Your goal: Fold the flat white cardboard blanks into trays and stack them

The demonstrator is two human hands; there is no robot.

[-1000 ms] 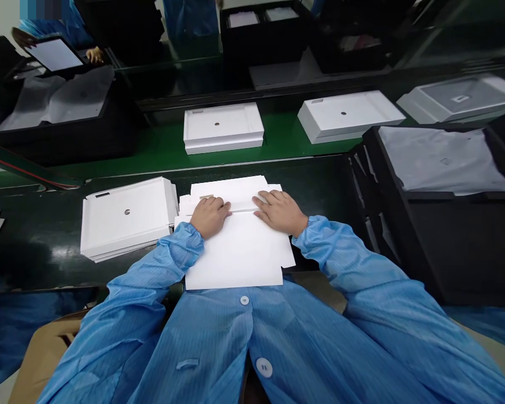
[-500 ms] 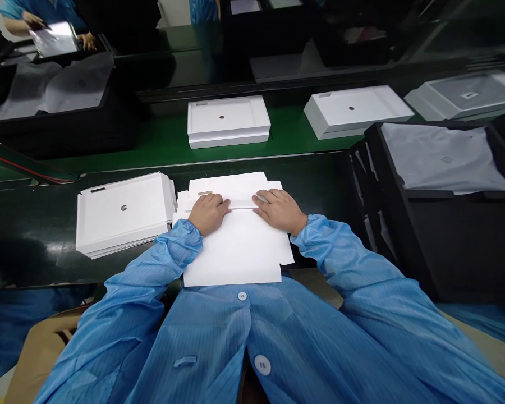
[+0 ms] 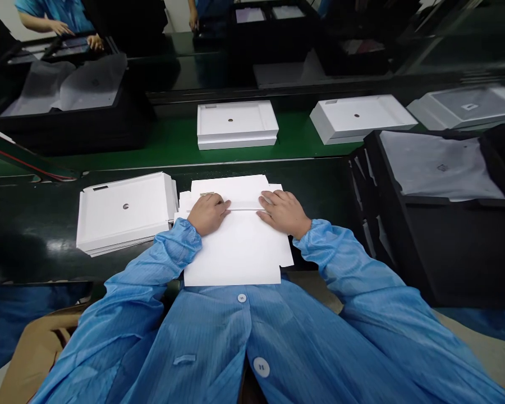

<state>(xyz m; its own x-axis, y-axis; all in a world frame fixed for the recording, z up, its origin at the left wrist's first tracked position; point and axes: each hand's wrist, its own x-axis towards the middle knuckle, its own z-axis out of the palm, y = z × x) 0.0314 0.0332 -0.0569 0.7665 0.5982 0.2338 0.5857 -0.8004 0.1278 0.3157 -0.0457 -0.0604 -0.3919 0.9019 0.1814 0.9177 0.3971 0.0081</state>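
A flat white cardboard blank (image 3: pixel 238 252) with cut-out flaps lies in front of me, its near edge against my coat. Across its upper part runs a narrow raised fold. My left hand (image 3: pixel 209 214) grips this fold near its left end, with thumb below and curled fingers above. Toward the right end, my right hand (image 3: pixel 284 212) pinches the same fold between its thumb and fingers. The undersides of both hands are hidden. Left of the blank is a stack of folded white box trays (image 3: pixel 125 206), the top one with a round hole in its middle.
On the green strip beyond sit white boxes (image 3: pixel 238 120), (image 3: pixel 362 115) and a film-covered one (image 3: pixel 469 106). Black cases (image 3: pixel 458 241) with translucent sheets stand at right, another black case (image 3: pixel 84 126) at back left. Co-workers' hands (image 3: pixel 61 28) show across the bench.
My right hand has slid slightly right along the fold; my left hand stays put. The view has shifted a little. A co-worker's shiny panel, tilted up before, now lies lower in a black case.
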